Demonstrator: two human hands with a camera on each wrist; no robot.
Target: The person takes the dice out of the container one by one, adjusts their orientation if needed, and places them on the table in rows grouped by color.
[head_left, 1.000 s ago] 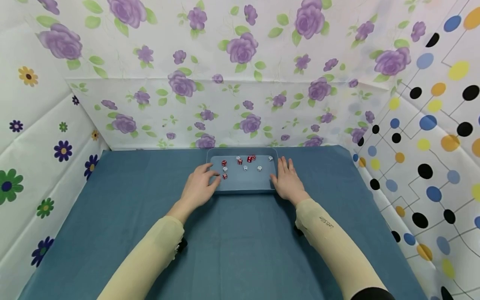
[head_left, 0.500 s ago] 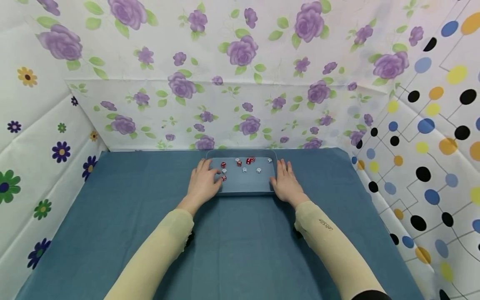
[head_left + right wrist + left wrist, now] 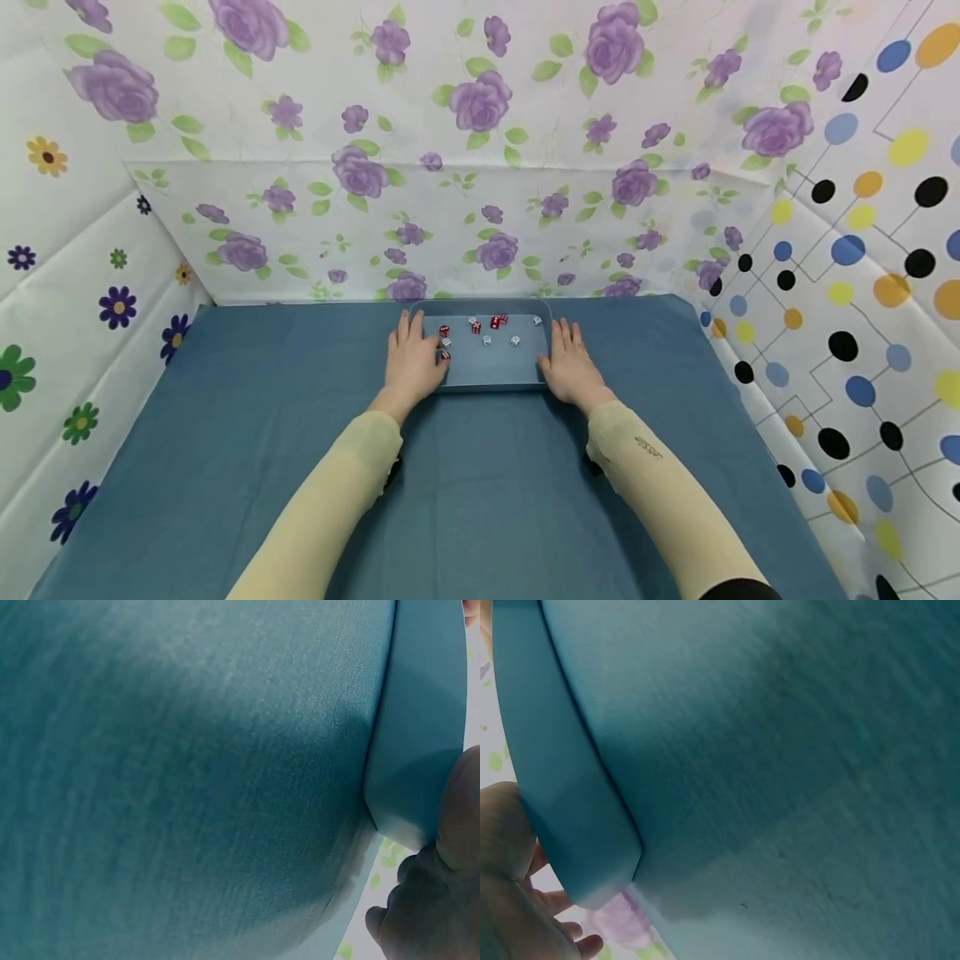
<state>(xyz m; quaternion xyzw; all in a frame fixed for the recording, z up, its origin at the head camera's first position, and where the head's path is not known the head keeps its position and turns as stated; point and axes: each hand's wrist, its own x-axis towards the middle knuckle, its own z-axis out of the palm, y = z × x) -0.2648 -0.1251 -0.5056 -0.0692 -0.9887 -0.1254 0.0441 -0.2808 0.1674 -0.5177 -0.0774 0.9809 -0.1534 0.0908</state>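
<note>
A shallow blue tray (image 3: 491, 377) lies at the far edge of the table, holding several small red dice and white dice. Among them are a red die (image 3: 495, 322) near the back and a white die (image 3: 515, 341) to the right. At the tray's left side my left hand (image 3: 414, 364) lies with straight fingers along the outside, its thumb over the rim beside a red die (image 3: 446, 356). My right hand (image 3: 573, 368) touches the right side likewise, fingers extended and thumb over the rim. Both wrist views show the tray's outer front wall (image 3: 570, 765) (image 3: 416, 727); the dice are hidden there.
Blue cloth (image 3: 480, 500) covers the table. A flowered white sheet (image 3: 435, 200) rises right behind the tray. Patterned sheets close off the left side (image 3: 90, 342) and the right side (image 3: 810, 342).
My left hand has moved forward and right, straightening its fingers along the tray's left side, thumb coming over the rim. The right hand stays at the tray. The dice lie as before.
</note>
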